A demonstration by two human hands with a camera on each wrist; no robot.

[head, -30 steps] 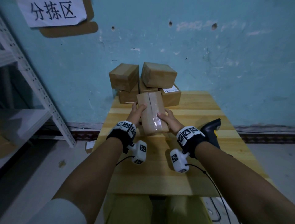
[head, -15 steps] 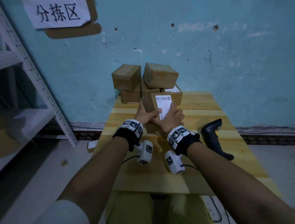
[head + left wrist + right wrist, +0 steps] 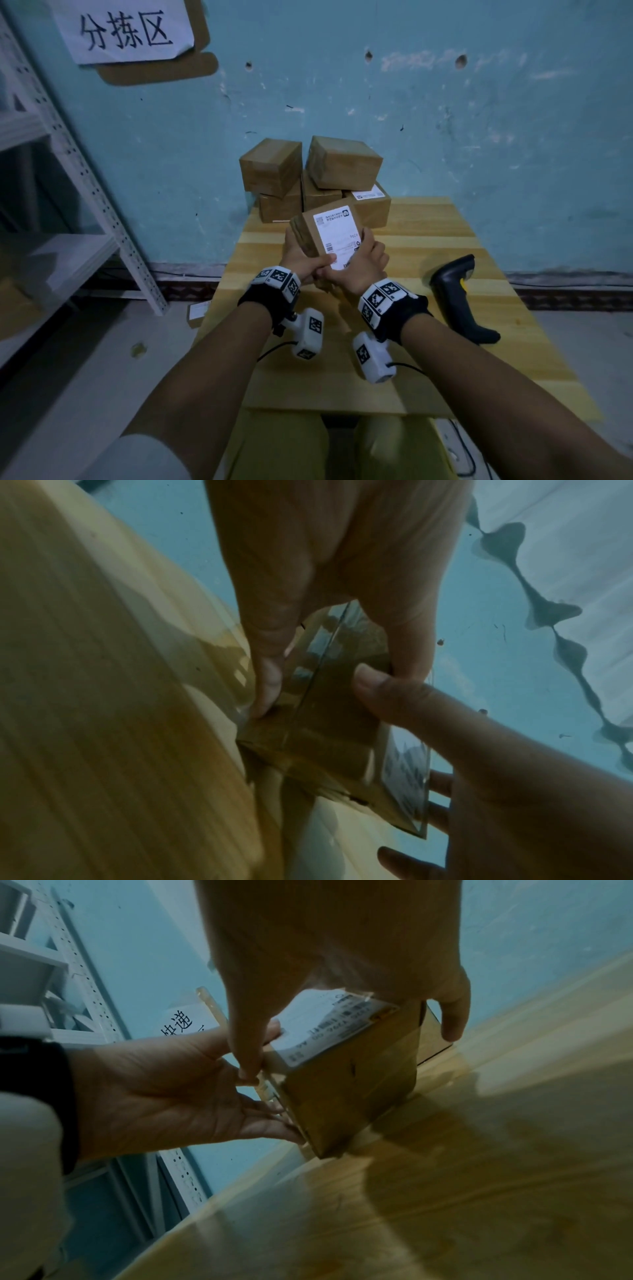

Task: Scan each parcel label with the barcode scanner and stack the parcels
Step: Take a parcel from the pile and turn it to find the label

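Note:
Both hands hold a small brown cardboard parcel (image 3: 308, 233) above the wooden table (image 3: 445, 370), its white label (image 3: 337, 236) facing up at me. My left hand (image 3: 305, 260) grips its left side with the thumb on the label's near edge. My right hand (image 3: 364, 263) grips its right side. In the left wrist view the left hand (image 3: 335, 674) clasps the taped parcel (image 3: 329, 739). In the right wrist view the right hand (image 3: 349, 1047) spans the parcel (image 3: 359, 1091) across its label (image 3: 325, 1026). The black barcode scanner (image 3: 455, 294) lies on the table, right of my right wrist.
Several brown parcels (image 3: 329, 171) are piled at the table's far edge against the blue wall; one at the pile's right shows a label. A white metal shelf rack (image 3: 85, 178) stands to the left. A paper sign (image 3: 126, 31) hangs on the wall.
The parcel has been turned in both hands: a second ago its taped seam faced me, now its labelled face does. The scanner has not moved.

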